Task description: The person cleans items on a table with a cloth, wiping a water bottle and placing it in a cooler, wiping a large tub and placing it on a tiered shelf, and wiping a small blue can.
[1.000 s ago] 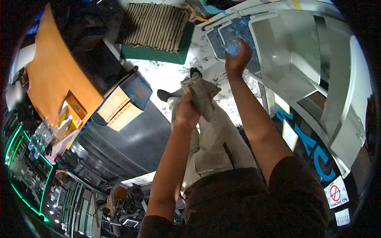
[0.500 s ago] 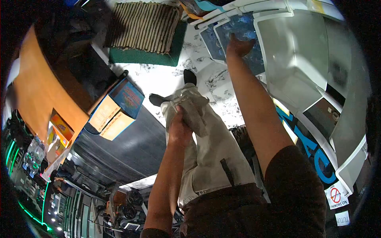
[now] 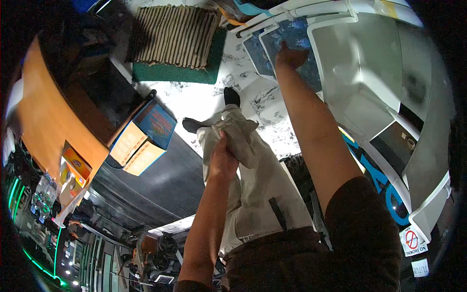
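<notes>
My left hand is closed on a grey cloth over my light trousers, near the knees. At the upper right my right hand reaches over a bin of clear plastic bottles or cups; its thumb and fingers are spread, and nothing shows between them. Beside that bin stands a large pale open bin. What lies in the dark bin is too dim to make out fully.
A striped mat lies on a green mat on the marble floor. An orange counter stands at the left, with a blue open carton beside it. A no-smoking sign is at the lower right.
My right hand held a clear, round object over the bin a second ago and has since let go of it. My left hand with the cloth has moved slightly down and left.
</notes>
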A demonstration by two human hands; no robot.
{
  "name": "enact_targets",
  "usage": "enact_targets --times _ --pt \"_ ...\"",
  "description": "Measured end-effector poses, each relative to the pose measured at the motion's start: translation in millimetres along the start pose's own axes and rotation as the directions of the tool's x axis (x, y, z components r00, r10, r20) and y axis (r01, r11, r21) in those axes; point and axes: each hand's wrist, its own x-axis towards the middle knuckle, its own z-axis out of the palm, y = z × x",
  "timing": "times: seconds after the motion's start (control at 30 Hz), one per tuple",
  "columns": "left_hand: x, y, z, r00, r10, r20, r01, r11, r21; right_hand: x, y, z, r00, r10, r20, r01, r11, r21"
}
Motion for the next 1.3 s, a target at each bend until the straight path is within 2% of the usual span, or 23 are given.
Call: enact_targets --times 0.1,0.13,0.2,0.27,0.3,0.33,0.4,0.43,0.5,0.57,0.63,0.67,0.7,0.73,0.77,0.8,0.83,0.87,0.9,0.93,1.03,1.2,1.3 --pt "-4.5 -0.6 5.1 1.0 -0.016 -0.024 0.016 1.0 0.002 0.6 6.1 1.1 0.999 -0.035 0.012 0.034 0.998 0.058" --pt "-7.2 0.2 7.0 0.998 -0.011 -0.062 0.012 1.0 0.006 17.8 35.3 41.1 0.999 -0.027 -0.035 0.038 0.94 0.34" --pt "-11.6 2.1 3.4 0.997 -0.02 -0.076 0.021 1.0 0.011 50.5 91.0 117.4 0.991 -0.012 -0.13 0.113 0.577 0.809" --pt "-16.3 6.0 1.7 0.997 -0.024 -0.078 0.026 0.999 0.022 14.6 38.3 33.2 1.0 -0.02 -0.002 0.019 0.914 0.405" --pt "-18.7 7.5 0.0 0.997 -0.019 -0.072 0.021 0.999 0.03 -5.2 8.9 -12.9 0.998 -0.024 0.062 0.014 0.988 0.156" --pt "-19.8 7.7 -5.0 0.998 -0.014 -0.068 0.017 0.999 0.037 -1.0 17.2 -3.1 0.998 -0.029 0.057 0.019 0.986 0.168" --pt "-15.3 7.2 -19.8 0.998 0.025 -0.064 -0.022 0.999 0.05 -1.8 41.3 12.8 0.988 -0.142 -0.059 0.142 0.99 -0.006" --pt "-15.4 8.2 -23.7 0.996 0.058 -0.068 -0.054 0.997 0.059 -5.7 42.3 8.2 0.987 -0.147 -0.067 0.148 0.989 0.005" --pt "-25.9 17.5 -18.4 0.999 0.039 -0.036 -0.037 0.998 0.054 -20.5 42.9 -17.6 0.994 -0.074 0.074 0.073 0.997 0.017" --pt "-42.4 23.7 -6.8 0.999 0.033 0.0 -0.033 0.998 0.052 -34.1 47.1 -24.8 0.981 -0.192 0.019 0.193 0.981 -0.035" --pt "-61.3 31.9 10.9 0.996 0.089 -0.019 -0.087 0.994 0.063 -57.3 34.4 -65.7 0.97 -0.174 0.167 0.157 0.981 0.113" --pt "-72.9 38.2 23.2 0.993 0.121 0.003 -0.121 0.991 0.06 -66.6 43.5 -60.7 0.951 -0.287 0.117 0.283 0.958 0.046" --pt "-87.3 45.0 36.5 0.995 0.1 0.008 -0.1 0.993 0.061 -79.0 36.0 -78.5 0.936 -0.283 0.211 0.238 0.947 0.214" --pt "-103.2 50.6 47.0 0.996 0.083 0.01 -0.084 0.995 0.059 -94.3 12.9 -121.0 0.852 -0.192 0.487 0.129 0.979 0.161" --pt "-112.4 54.2 51.6 0.992 0.126 0.009 -0.126 0.989 0.084 -108.9 17.2 -117.4 0.85 -0.277 0.449 0.203 0.957 0.206" --pt "-118.1 56.7 52.7 0.982 0.189 0.027 -0.19 0.98 0.059 -130.0 3.8 -140.2 0.859 -0.315 0.404 0.115 0.887 0.447" --pt "-122.9 60.1 51.3 0.981 0.176 0.086 -0.178 0.984 0.016 -129.1 28.2 -110.5 0.754 -0.377 0.538 0.101 0.875 0.473" --pt "-131.9 65.3 55.4 0.975 0.169 0.147 -0.167 0.986 -0.026 -148.4 3.6 -141.8 0.728 -0.356 0.586 -0.055 0.821 0.568" --pt "-145.9 69.2 70.5 0.972 0.211 0.102 -0.211 0.977 -0.012 -163.4 -21.1 -180.1 0.605 -0.316 0.73 -0.337 0.729 0.595" --pt "-159.2 75.9 79.1 0.953 0.282 0.114 -0.278 0.959 -0.055 -172.5 -40.7 -205.7 0.507 -0.363 0.782 -0.374 0.724 0.579" --pt "-210.2 92.0 110.4 0.944 0.287 0.164 -0.29 0.957 -0.008 -195.3 -91.7 -276.4 0.308 -0.535 0.787 -0.345 0.708 0.617" --pt "-246.0 108.2 100.4 0.804 0.485 0.345 -0.391 0.867 -0.308 -222.0 -164.5 -357.0 0.116 -0.628 0.769 -0.204 0.743 0.638" --pt "-256.2 116.8 74.7 0.718 0.556 0.419 -0.399 0.821 -0.408 -235.4 -194.3 -380.0 -0.037 -0.677 0.735 -0.323 0.704 0.632"
